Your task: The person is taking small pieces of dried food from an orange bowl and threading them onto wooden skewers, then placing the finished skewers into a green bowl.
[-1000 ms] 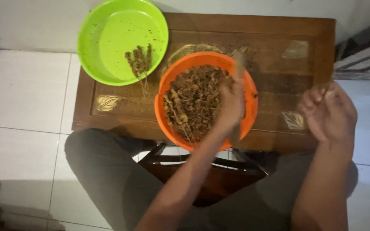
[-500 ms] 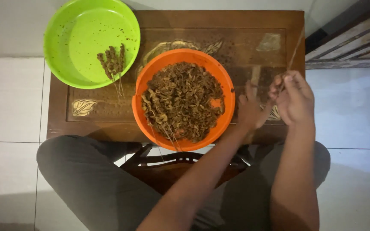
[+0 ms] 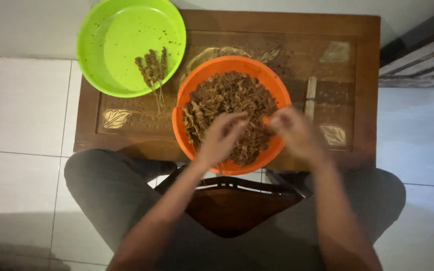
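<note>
Hovering over the orange bowl [image 3: 187, 108], left hand [image 3: 222, 138] and right hand [image 3: 295, 133] blur, grip unreadable.

So there's a small brown wooden table [image 3: 362, 60] with a glass-looking inset top and pale leaf carvings at the corners. A bright green round plastic basin [image 3: 111, 30] sits on its far left corner, hanging a bit over the edge, speckled with dark crumbs inside. A few finished brown skewers [image 3: 150, 68] lie in it, sticks poking out over the rim. Floor is white square tiles [image 3: 21, 110]. Off to the right is a slatted wooden thing [image 3: 420, 55], can't tell what exactly. A dark wooden stool [image 3: 232, 203] sits under the table's near edge.
</note>
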